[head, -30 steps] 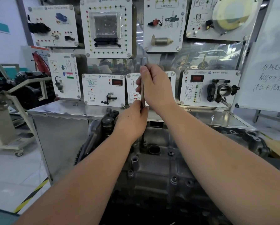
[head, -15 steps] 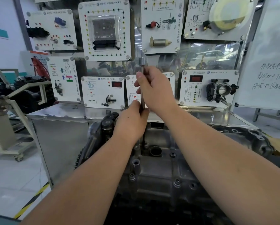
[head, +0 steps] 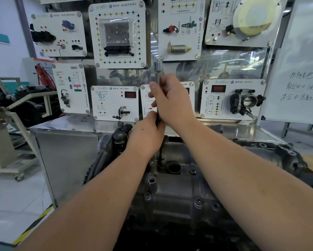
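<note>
Engine block (head: pixel 179 192) — left hand (head: pixel 148 135), right hand (head: pixel 172 101) grip one rod (head: pixel 158 73).

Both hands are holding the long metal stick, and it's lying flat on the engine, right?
Not quite. The left hand and right hand do hold the metal stick, but it is not lying flat: the head view shows it standing upright, its lower end down at the engine.

My right hand (head: pixel 172 100) sits above my left hand (head: pixel 146 134) on the upright rod (head: pixel 158 69), over the engine casing (head: pixel 179 187); instrument panels (head: pixel 115 33) behind, whiteboard (head: pixel 300 69) right.
</note>
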`<state>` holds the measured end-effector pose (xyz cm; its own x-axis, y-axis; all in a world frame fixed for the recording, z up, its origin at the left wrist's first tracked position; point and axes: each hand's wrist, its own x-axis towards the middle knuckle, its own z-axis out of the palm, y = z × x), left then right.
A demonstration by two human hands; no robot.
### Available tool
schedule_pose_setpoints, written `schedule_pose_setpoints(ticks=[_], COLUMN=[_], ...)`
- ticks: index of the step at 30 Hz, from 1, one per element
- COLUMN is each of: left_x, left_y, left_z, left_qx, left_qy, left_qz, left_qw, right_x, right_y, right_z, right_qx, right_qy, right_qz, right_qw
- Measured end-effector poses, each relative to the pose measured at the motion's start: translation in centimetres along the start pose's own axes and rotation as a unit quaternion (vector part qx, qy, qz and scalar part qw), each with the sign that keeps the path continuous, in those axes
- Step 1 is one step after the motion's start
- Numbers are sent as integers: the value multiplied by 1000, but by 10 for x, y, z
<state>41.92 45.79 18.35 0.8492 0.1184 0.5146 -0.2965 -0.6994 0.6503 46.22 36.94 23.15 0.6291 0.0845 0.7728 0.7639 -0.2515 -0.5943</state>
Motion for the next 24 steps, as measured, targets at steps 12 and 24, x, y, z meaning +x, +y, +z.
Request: schedule_pose_setpoints(ticks=[12, 24], left_x=[-2, -2], left_y=[2, 2], left_z=[0, 1], left_qx=[14, 3], left_qy=[1, 3], left_qz=[2, 10], left_qw=[1000, 1000], right_x=[-1, 3], right_y=[-5, -5], right_z=[-1, 0], right_qx=[31, -3], right_qy=[-9, -4], right_qz=[28, 25], right_qw=[999, 1000])
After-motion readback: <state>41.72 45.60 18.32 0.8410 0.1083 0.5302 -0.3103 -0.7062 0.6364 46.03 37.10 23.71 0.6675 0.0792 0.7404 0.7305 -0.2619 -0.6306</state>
